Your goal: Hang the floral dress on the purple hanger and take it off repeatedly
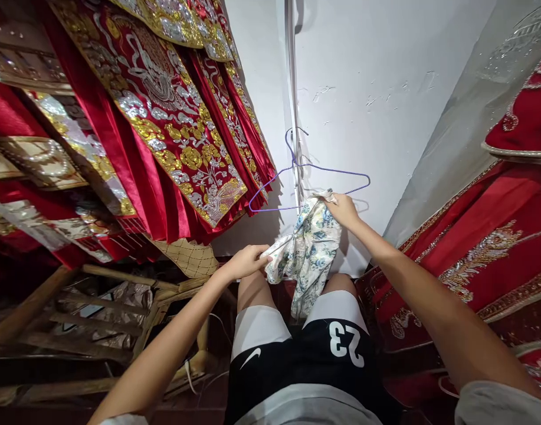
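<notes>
A white garment with a blue and green floral print (317, 245) hangs between my two hands, its lower end dangling over my lap. My left hand (250, 261) pinches its left edge, low down. Higher up, my right hand (343, 209) grips the top right corner, close to the lower bar of a purple wire hanger (325, 168). That hanger's hook is up by a pale vertical strip on the wall. The garment's top edge overlaps the hanger's lower bar; I cannot tell whether it is hooked on it.
Red embroidered costumes (182, 124) with gold and silver sequins hang at the left. More red beaded clothing (478, 260) fills the right side. A bamboo chair (93, 348) stands at lower left. The white wall (363, 100) rises close in front.
</notes>
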